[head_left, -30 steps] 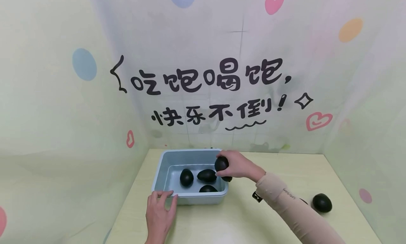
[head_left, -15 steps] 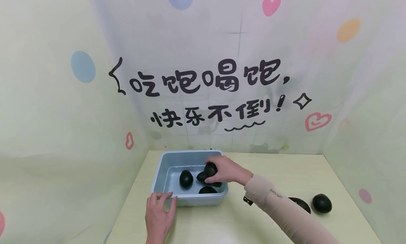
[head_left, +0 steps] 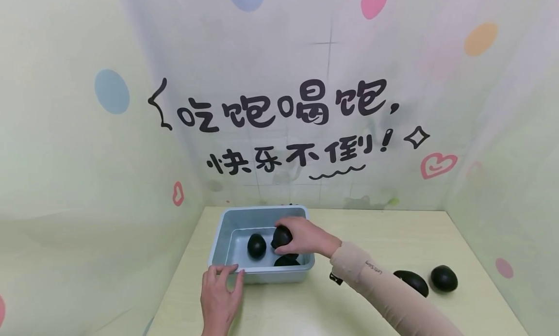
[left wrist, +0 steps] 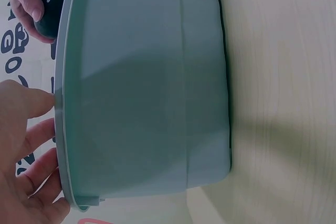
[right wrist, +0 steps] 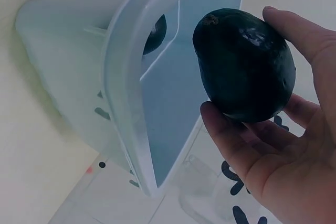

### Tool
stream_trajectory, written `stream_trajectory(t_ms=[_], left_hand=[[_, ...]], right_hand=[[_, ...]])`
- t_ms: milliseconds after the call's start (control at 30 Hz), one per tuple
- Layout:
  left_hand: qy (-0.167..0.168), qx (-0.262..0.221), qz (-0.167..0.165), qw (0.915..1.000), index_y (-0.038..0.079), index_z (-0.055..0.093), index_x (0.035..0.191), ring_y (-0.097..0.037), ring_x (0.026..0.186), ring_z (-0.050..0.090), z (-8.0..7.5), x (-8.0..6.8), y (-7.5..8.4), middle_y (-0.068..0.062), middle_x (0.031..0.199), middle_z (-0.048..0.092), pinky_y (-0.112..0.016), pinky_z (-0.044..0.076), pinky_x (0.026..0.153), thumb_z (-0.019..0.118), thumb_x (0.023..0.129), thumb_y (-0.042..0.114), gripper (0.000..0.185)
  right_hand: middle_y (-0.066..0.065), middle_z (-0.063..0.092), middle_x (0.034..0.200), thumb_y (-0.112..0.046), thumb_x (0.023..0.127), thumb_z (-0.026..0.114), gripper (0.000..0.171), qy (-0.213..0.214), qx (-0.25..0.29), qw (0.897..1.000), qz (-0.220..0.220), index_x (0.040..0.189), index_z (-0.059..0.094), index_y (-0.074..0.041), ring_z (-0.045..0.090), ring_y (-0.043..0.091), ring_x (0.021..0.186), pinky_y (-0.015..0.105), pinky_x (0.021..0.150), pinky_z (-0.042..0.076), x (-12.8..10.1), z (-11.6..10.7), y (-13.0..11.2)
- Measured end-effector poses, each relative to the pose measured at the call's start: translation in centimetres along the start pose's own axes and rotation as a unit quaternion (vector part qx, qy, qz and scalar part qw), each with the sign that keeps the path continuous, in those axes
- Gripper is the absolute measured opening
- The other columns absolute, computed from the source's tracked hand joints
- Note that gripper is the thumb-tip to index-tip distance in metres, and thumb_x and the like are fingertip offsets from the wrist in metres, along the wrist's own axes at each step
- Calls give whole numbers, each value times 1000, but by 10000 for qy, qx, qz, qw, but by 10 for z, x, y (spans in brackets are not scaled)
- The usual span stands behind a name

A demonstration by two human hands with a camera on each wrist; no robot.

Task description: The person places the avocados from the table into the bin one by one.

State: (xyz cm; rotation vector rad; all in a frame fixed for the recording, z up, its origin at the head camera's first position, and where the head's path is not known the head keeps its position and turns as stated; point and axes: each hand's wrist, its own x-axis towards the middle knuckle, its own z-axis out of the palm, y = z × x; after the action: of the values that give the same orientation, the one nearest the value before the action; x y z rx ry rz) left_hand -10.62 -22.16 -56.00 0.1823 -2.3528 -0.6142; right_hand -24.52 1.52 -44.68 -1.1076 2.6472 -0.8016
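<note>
Black oval avocado (head_left: 281, 236) gripped by right hand (head_left: 305, 236) inside pale blue plastic tub (head_left: 262, 276).
Left hand (head_left: 220, 295), fingers relaxed, touches the tub's lower-left rim; another avocado (head_left: 287, 261) sits half-hidden at centre.

Pale wooden table (head_left: 371, 229) set in a corner, light blue tub (head_left: 262, 276) placed on it, two dark avocados (head_left: 411, 282) (head_left: 444, 278) laid side by side at the right

My right hand (head_left: 305, 236) covers most of the avocado (head_left: 281, 236) I hold over the blue tub (head_left: 262, 276), and hides nearly all of another fruit beneath it. The tub's near wall cuts off the lower part of a third avocado (head_left: 286, 261). My sleeve (head_left: 384, 290) overlaps one end of an avocado on the table (head_left: 412, 281). In the left wrist view, my left hand (left wrist: 23, 156) runs off the picture's edge.
</note>
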Motion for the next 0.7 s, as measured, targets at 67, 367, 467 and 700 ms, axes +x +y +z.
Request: stream_trajectory(t_ms=[67,367,467,700], left_hand=[[2,0,-10,10000,9,81,99,-30,95,59,0,0,0,-8,98,59,-47,51,73,88,85,20,20],[-73,41,-93,9999,9,81,100,-30,95,59,1,-1,2,-8,98,59,-47,51,73,87,86,21,19],[-80,48,-78,9999,9,81,100,-30,95,59,1,-1,2,-8,97,59,-47,51,72,87,86,21,19],[53,-42,104,9999,9,81,100,-31,95,60,2,0,-1,-8,97,60,-48,52,72,87,86,21,20]], right_hand=[[4,73,127,-37,87,88,59,-4,-31,10000,-66,135,67,-10,66,17,107,36,94,56,1,1,-1],[8,72,135,-31,95,80,50,-91,-62,9999,-97,137,67,-7,68,23,124,42,108,55,1,5,-1],[7,72,134,-30,95,81,49,-148,-26,9999,-52,137,68,-8,68,22,121,42,107,55,0,4,0],[7,72,134,-30,95,80,48,-266,-132,9996,27,136,68,-9,68,22,121,43,107,54,-1,2,6]])
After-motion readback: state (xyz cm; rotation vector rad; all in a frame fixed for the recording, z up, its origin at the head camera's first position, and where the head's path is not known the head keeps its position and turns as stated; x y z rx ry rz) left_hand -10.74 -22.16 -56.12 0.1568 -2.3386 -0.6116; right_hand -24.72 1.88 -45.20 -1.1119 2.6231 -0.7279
